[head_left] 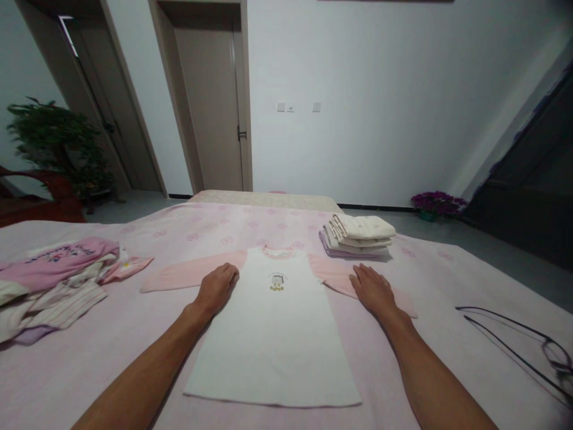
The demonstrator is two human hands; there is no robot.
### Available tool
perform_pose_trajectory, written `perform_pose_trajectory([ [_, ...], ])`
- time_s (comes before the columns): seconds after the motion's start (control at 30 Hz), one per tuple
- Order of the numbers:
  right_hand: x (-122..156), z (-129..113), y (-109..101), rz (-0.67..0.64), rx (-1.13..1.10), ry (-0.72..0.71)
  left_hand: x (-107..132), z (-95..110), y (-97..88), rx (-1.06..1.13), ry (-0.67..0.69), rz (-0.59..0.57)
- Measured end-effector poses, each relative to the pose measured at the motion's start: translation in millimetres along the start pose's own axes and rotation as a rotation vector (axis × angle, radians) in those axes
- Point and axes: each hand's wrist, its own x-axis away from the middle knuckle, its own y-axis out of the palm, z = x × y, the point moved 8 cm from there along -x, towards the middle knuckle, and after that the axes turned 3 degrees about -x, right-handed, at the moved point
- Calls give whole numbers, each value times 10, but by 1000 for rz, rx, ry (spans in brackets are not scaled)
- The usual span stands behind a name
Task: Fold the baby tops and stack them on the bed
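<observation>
Fingers on white shirt, pink sleeves.
Left hand: fingers together, curled; whether pinching, cannot tell. Right hand: slightly spread on sleeve. Shirt flat, print uppermost, on floral cover; folded stack beyond; loose clothes left; glasses right.

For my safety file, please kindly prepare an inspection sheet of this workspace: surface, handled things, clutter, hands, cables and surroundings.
Surface: pink cover with flower motifs toward its far side.
Handled things: white shirt, laid out flat; pink sleeves spread sideways; small chest print.
Clutter: heaped clothes at left; folded stack beyond the right hand; glasses at right, cut off by the picture edge.
Hands: left hand on one sleeve near the shirt's body, grip unclear; right hand open on the other sleeve.
Cables: nothing seen.
Surroundings: pale wall, doors, green plant, purple flowers.
</observation>
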Motion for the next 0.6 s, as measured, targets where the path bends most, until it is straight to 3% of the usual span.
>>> perform_pose_trajectory([
  [0.2,18,-11,-25,7,2,-3,26,-23,-23,86,-16,17],
  [0.6,16,-17,-27,4,11,2,-17,-1,-15,49,-51,-28],
])
